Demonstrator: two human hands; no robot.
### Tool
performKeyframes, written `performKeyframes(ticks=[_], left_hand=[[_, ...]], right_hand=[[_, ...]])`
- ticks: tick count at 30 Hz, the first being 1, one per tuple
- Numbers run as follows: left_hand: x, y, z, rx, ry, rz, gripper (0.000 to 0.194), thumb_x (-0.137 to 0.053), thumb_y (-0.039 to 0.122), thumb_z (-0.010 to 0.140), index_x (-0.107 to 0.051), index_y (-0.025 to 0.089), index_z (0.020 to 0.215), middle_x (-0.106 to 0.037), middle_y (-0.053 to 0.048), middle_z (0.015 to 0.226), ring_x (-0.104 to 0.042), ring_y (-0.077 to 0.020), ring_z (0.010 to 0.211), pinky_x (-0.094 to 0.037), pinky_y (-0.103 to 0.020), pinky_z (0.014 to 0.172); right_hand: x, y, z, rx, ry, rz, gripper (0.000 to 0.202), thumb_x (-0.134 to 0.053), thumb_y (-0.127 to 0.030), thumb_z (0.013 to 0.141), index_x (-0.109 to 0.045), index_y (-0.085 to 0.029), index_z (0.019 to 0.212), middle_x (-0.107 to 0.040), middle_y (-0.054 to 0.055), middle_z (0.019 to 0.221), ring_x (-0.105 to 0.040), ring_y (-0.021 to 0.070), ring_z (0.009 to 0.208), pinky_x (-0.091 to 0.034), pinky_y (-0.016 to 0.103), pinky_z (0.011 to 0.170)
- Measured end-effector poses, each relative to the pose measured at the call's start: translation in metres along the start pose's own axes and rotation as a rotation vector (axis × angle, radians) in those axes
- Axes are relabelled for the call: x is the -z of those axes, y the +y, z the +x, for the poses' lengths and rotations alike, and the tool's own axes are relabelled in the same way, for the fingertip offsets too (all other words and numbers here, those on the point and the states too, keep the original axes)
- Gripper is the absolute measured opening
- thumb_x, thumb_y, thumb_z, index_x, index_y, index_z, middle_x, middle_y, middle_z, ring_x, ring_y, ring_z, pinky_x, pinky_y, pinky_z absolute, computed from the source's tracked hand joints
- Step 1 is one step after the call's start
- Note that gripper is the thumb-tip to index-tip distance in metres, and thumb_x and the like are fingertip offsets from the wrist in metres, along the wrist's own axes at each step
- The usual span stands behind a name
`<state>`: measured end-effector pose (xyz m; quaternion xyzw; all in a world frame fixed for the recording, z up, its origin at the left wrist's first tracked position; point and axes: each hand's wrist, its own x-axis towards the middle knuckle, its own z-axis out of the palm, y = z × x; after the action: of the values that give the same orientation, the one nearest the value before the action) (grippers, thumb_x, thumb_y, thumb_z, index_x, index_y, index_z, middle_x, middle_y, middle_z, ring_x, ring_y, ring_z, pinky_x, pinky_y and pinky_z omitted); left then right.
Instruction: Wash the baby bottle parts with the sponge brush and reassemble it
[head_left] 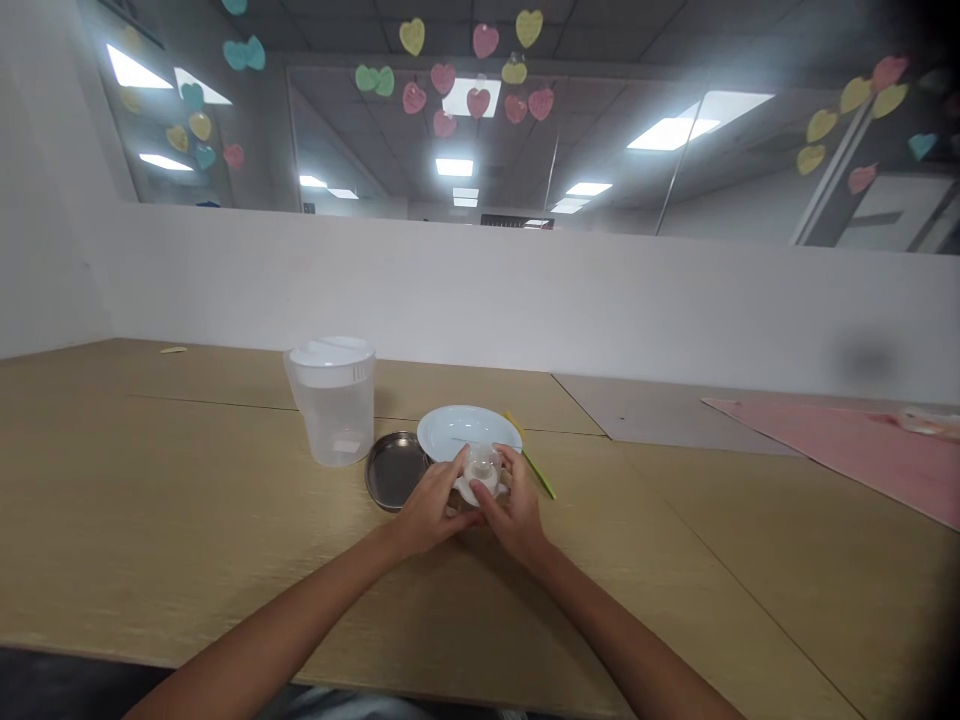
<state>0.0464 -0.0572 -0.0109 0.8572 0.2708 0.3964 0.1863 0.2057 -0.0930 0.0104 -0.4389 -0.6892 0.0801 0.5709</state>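
Both hands hold a small white piece with a clear domed cover (482,462), which resembles a baby bottle top. My left hand (435,505) closes on its left side, fingertips on the cover. From the right, my right hand (516,505) grips it, with the thumb lying across the white part. The underside is hidden by the hands. Just behind them sits a white oval bowl (442,425). A round dark metal dish (395,472) lies beside my left hand, and a thin green-and-yellow stick (541,475) lies to the right of my right hand.
A translucent pitcher with a white lid (336,405) stands left of the metal dish. On the right of the wooden table (225,520) lie a grey sheet (660,418) and a pink mat (840,450). A white wall (450,290) rises along the back edge.
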Motion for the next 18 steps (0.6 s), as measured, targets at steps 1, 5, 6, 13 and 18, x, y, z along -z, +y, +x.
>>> performKeyframes(ticks=[1, 5, 6, 13, 18], left_hand=[[0.0002, -0.0003, 0.0003, -0.003, -0.013, 0.014, 0.083, -0.056, 0.050, 0.080, -0.015, 0.019, 0.145, -0.044, -0.014, 0.135, -0.042, -0.0280, 0.119, -0.031, -0.043, 0.101], [0.0002, -0.0002, 0.0009, 0.007, -0.022, 0.031, 0.082, -0.054, 0.049, 0.082, -0.011, 0.019, 0.145, -0.045, -0.014, 0.134, -0.042, -0.0270, 0.119, -0.032, -0.042, 0.101], [-0.0001, -0.0004, 0.0007, 0.009, -0.019, 0.034, 0.082, -0.054, 0.049, 0.082, -0.010, 0.019, 0.145, -0.045, -0.014, 0.134, -0.042, -0.0271, 0.119, -0.033, -0.042, 0.101], [-0.0017, -0.0015, -0.0001, -0.022, -0.008, 0.075, 0.084, -0.054, 0.049, 0.082, -0.007, 0.019, 0.146, -0.044, -0.015, 0.135, -0.042, -0.0277, 0.121, -0.035, -0.041, 0.099], [0.0031, 0.0023, 0.0020, -0.019, -0.010, 0.103, 0.083, -0.053, 0.050, 0.082, -0.009, 0.020, 0.145, -0.045, -0.013, 0.134, -0.045, -0.0271, 0.117, -0.037, -0.041, 0.098]], right_hand=[[0.0007, -0.0003, 0.0008, -0.016, 0.004, -0.004, 0.047, -0.056, -0.043, 0.080, -0.043, -0.018, 0.117, -0.059, 0.010, 0.107, -0.057, 0.0226, 0.098, -0.047, 0.038, 0.084], [0.0017, -0.0022, 0.0031, -0.064, 0.004, 0.035, 0.045, -0.057, -0.044, 0.078, -0.049, -0.018, 0.114, -0.061, 0.008, 0.105, -0.058, 0.0220, 0.095, -0.048, 0.036, 0.082], [0.0015, -0.0028, 0.0034, -0.075, 0.003, 0.052, 0.045, -0.058, -0.044, 0.078, -0.050, -0.018, 0.113, -0.061, 0.008, 0.104, -0.058, 0.0218, 0.095, -0.048, 0.036, 0.082], [-0.0006, -0.0050, 0.0044, -0.167, 0.031, 0.248, 0.043, -0.060, -0.045, 0.076, -0.055, -0.017, 0.109, -0.063, 0.006, 0.099, -0.059, 0.0199, 0.089, -0.050, 0.032, 0.077], [-0.0020, -0.0064, 0.0023, -0.191, 0.045, 0.204, 0.045, -0.061, -0.045, 0.076, -0.056, -0.016, 0.111, -0.063, 0.008, 0.104, -0.059, 0.0216, 0.094, -0.049, 0.035, 0.081]])
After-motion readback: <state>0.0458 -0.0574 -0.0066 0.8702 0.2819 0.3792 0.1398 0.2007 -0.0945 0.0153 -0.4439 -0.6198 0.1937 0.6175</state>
